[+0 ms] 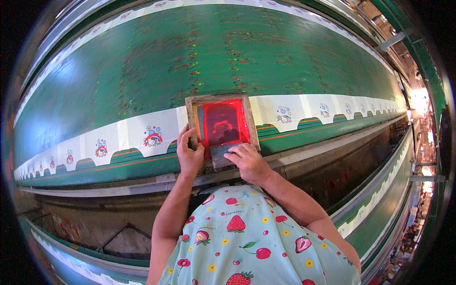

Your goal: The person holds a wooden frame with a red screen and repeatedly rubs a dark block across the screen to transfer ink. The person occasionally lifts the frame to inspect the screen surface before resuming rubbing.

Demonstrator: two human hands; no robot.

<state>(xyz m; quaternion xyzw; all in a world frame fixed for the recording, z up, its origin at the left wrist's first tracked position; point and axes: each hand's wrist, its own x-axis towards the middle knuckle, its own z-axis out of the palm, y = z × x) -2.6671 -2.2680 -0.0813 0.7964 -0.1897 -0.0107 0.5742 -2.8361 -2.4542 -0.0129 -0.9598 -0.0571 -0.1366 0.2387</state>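
Note:
A wooden screen-printing frame (217,97) lies across a strip of white cut-edged pieces (167,121) along the near edge of a long green table. Red ink borders the dark mesh window (222,123), and some red shows in its middle. My left hand (190,153) grips the frame's left side, fingers outside and thumb toward the inside. Between the fingers and thumb of my right hand (247,160) is a flat grey squeegee blade (226,155), its upper edge at the ink along the window's near side. The print under the screen is hidden.
Pieces left of the frame carry cartoon prints with red in them (153,137); those on the right show blue and dark lines (284,114). The green table (160,64) has ink specks and a pale rail (117,190) along its near edge. Another printing table (384,213) stands behind me.

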